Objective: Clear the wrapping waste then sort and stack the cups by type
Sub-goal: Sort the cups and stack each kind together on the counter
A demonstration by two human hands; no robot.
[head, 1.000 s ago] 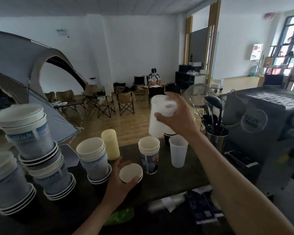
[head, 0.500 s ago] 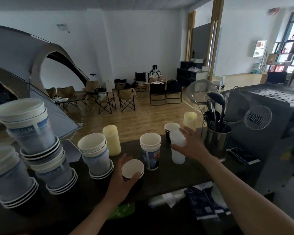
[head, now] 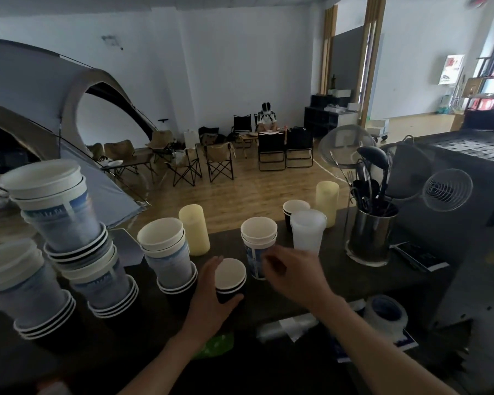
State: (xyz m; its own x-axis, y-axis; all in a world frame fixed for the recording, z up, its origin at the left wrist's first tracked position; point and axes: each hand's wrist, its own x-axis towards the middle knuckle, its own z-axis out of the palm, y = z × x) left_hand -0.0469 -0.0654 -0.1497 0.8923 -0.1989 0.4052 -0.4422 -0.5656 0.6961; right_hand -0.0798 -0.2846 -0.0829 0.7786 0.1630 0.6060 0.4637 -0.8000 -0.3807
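Currently on the dark counter (head: 334,283): mixed disposable cups, partly sorted. Item one, a short black paper cup with white lining (head: 230,277), apparently two nested, stands upright near the front edge; the left hand (head: 211,297) wraps its near side, fingers curled closed around the wall. Item two, a tall white paper cup with blue print (head: 257,246), two or more nested, stands upright just behind and to the right of item one. The right hand (head: 293,276) hangs directly in front of it, empty, fingers loosely bent and blurred; whether they touch its wall cannot be told. Item three, a frosted translucent plastic cup (head: 308,230), stands upright just beyond the right hand, with a second black paper cup (head: 294,210) behind it. Two pale yellow plastic tumblers (head: 194,229) stand inverted, well apart. At left, tall leaning stacks of blue-printed white cups set in black cups (head: 54,206) await separation. Crumpled clear wrapping (head: 285,326) lies at the front edge, not yet cleared. Judgement: sorting is mid-course; the blue-printed cup lies forward of the right hand, long axis vertical, the right hand nearer, so a short forward reach would take it.
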